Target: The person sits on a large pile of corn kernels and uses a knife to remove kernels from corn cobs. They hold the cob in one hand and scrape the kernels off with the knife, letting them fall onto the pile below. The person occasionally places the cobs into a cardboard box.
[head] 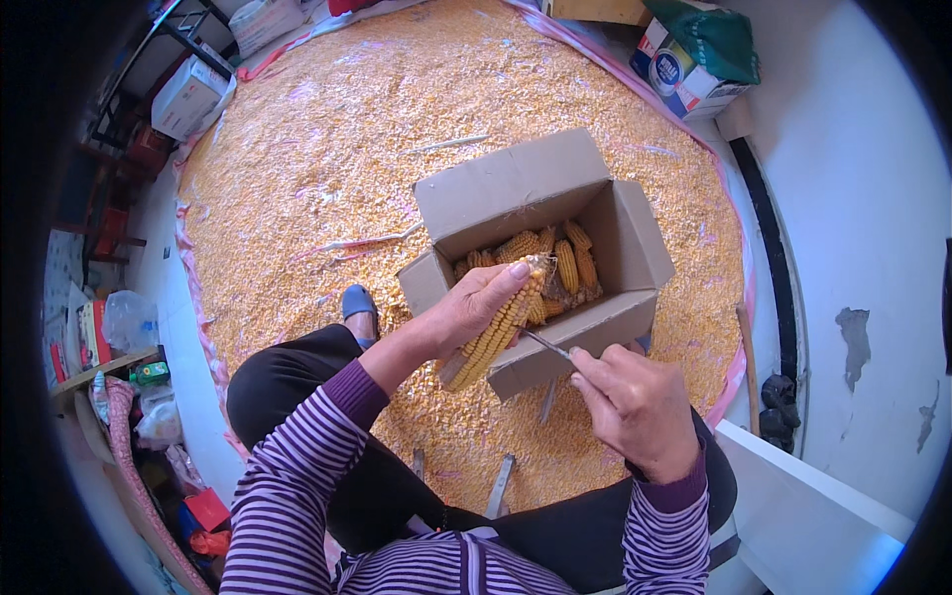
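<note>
My left hand [476,297] grips a yellow corn cob [494,331], tilted with its husk-tufted end up at the right. My right hand [638,405] holds a thin metal tool [547,344], its tip at the cob's right side; the kind of tool cannot be told. Beneath my hands stands an open cardboard box [513,175] with its flaps spread. Several more corn cobs [567,265] lie inside it. Loose corn kernels [335,149] cover the sheet around the box.
A pink sheet edge [725,186] borders the kernels. A wooden stick [747,372] leans near the right wall. Cartons [190,97] stand at the back left, and a box with a green bag [706,37] at the back right. Cluttered shelving [104,372] lines the left.
</note>
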The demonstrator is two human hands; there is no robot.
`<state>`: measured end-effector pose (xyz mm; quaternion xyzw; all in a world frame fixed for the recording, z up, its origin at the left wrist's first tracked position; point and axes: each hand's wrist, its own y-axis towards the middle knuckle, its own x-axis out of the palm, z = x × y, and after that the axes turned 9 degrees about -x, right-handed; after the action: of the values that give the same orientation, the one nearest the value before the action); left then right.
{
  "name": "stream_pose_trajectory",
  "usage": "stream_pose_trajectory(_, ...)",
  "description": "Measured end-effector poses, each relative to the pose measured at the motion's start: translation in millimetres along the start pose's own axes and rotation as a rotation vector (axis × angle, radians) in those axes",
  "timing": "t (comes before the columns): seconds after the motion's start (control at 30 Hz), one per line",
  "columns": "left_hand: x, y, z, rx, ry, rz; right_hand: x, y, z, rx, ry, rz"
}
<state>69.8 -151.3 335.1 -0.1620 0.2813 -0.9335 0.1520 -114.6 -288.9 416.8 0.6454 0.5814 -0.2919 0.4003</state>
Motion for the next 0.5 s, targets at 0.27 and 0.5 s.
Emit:
stream_pose_trajectory(0.27,-2,12,-1,0.036,-0.047,0.143,39,1,-8,0.061,-0.142,0.057)
stream_pose_trajectory(0.5,-6,33,-29,-0.239,-0.229,0.257,80,2,5,0.176,-0.131,0.046)
